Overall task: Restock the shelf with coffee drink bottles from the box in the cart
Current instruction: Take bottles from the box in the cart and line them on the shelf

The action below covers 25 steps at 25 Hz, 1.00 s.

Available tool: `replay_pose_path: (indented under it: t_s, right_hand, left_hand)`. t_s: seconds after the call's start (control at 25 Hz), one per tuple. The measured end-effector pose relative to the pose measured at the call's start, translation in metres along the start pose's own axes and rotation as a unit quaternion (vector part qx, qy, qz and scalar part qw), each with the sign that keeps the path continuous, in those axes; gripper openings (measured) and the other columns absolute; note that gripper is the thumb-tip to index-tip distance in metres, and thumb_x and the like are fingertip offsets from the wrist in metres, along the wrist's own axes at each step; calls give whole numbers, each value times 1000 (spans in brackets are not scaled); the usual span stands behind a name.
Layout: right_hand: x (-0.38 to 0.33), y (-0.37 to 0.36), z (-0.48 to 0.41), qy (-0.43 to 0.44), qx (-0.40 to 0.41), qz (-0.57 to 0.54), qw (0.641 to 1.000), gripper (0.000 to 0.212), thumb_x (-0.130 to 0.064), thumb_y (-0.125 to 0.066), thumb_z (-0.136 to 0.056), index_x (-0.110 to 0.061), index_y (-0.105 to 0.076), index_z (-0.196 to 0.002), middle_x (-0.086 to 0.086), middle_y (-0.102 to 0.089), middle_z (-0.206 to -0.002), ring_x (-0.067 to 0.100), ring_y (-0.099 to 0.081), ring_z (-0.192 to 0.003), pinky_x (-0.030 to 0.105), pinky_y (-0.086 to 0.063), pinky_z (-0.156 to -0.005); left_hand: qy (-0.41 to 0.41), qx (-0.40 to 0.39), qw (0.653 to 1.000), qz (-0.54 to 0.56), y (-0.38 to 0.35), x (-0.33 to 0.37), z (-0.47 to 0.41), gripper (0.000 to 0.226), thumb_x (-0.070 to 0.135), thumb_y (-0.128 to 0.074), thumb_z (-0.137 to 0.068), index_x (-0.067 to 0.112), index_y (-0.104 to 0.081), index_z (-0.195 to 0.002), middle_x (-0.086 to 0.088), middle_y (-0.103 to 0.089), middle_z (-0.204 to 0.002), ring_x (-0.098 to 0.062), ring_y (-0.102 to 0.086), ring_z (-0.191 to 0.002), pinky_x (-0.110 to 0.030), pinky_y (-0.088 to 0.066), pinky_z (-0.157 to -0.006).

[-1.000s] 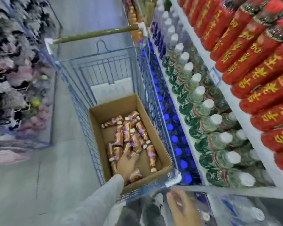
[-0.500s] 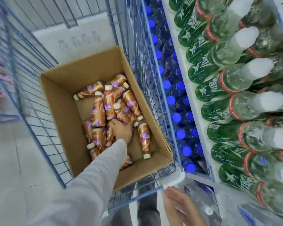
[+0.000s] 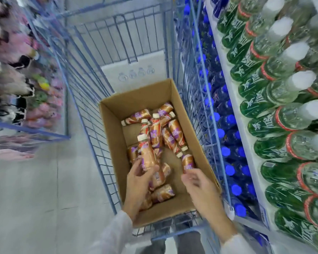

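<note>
An open cardboard box (image 3: 116,143) sits in the blue wire cart (image 3: 84,99) and holds several brown-and-purple coffee drink bottles (image 3: 174,132) with white caps, lying loose. My left hand (image 3: 139,182) is shut on one coffee bottle (image 3: 146,153), lifted cap-up above the pile. My right hand (image 3: 198,186) hovers open over the box's right side, fingertips just short of another lying bottle (image 3: 188,161).
The shelf (image 3: 246,136) runs along the right, its upper level packed with green-labelled clear bottles (image 3: 275,92), the lower one with blue-capped bottles (image 3: 226,136). A rack of soft pink and dark goods (image 3: 11,74) stands left across the grey floor aisle.
My left hand has closed on a bottle and raised it from the pile. My right hand has left the cart's near edge and come over the box.
</note>
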State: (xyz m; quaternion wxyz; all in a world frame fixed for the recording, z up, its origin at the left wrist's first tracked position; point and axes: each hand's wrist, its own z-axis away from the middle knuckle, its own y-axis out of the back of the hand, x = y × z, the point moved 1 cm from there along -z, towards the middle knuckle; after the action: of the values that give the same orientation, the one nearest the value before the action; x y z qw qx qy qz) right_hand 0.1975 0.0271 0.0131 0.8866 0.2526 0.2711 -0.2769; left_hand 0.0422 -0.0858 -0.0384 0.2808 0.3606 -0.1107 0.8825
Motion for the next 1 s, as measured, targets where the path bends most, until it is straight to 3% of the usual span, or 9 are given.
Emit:
replay_pose_path:
  t_s: [0.08, 0.16, 0.28, 0.36, 0.48, 0.6, 0.72, 0.84, 1.0]
  right_hand:
    - [-10, -29, -71, 33, -31, 57, 997, 50, -41, -62, -96, -26, -47, -141, -11, -59, -133, 10, -56, -124, 33, -46, -101]
    - [-28, -57, -134, 68, -46, 80, 993, 70, -36, -67, -93, -19, -32, -152, -4, -47, -146, 18, -44, -138, 36, -35, -114]
    - [-46, -98, -206, 19, -58, 80, 995, 88, -30, -67, -94, -3, -12, -156, 7, -35, -155, 26, -33, -144, 30, -26, -113]
    - [-40, -120, -234, -34, -52, 82, 995, 95, -37, -66, -93, -5, -4, -158, 11, -24, -163, 32, -28, -147, 34, -30, -112]
    - [-22, -140, -248, -30, -18, 110, 993, 91, -42, -68, -90, -13, -15, -158, 13, -17, -163, 35, -28, -146, 43, -31, -115]
    - [-14, -144, -250, -10, -8, 124, 992, 88, -41, -70, -89, -13, -20, -155, 12, -17, -160, 33, -32, -143, 47, -33, -116]
    - [-8, -142, -234, 22, -5, 71, 997, 84, -35, -73, -88, -15, -20, -151, 7, -37, -152, 28, -41, -139, 48, -36, -115]
    - [-15, -124, -189, 39, -19, 8, 999, 82, -36, -76, -84, -22, -24, -146, 3, -51, -139, 23, -52, -129, 44, -42, -111]
    - [-29, -76, -82, 65, 15, -60, 996, 88, -58, -78, -72, -26, -40, -145, -3, -46, -142, 16, -52, -127, 43, -44, -109]
  left_hand:
    - [2, 9, 1000, 27, 27, 7, 26, 55, 25, -86, -76, 23, -67, -127, -7, -74, -117, -29, -70, -110, -57, -54, -96]
    - [7, 9, 999, 45, 48, 12, 46, 49, 18, -83, -76, 23, -69, -123, -7, -75, -115, -31, -71, -109, -57, -54, -95]
    - [1, 6, 999, 45, 71, 14, 64, 52, 16, -81, -73, 24, -69, -124, -8, -74, -117, -31, -69, -110, -51, -57, -88]
    - [8, 10, 999, 38, 81, 9, 70, 58, 18, -83, -72, 25, -67, -126, -3, -74, -116, -25, -70, -108, -48, -59, -86]
    - [30, 32, 997, 56, 94, -4, 77, 62, 25, -84, -66, 29, -66, -125, 1, -74, -113, -20, -72, -103, -47, -61, -82]
    - [51, 57, 994, 72, 100, -15, 84, 78, 34, -86, -54, 26, -65, -129, -4, -73, -117, -26, -71, -105, -50, -61, -79]
    - [58, 39, 995, 75, 97, -11, 88, 75, 25, -90, -56, 24, -66, -127, -7, -73, -116, -28, -72, -103, -46, -60, -74]
    - [44, 23, 997, 52, 88, 2, 93, 77, 26, -93, -59, 27, -64, -130, -3, -72, -119, -27, -70, -109, -53, -60, -86]
    - [0, -43, 999, 30, 62, 41, 111, 68, 29, -84, -67, 29, -64, -131, -5, -71, -124, -30, -67, -116, -59, -55, -93]
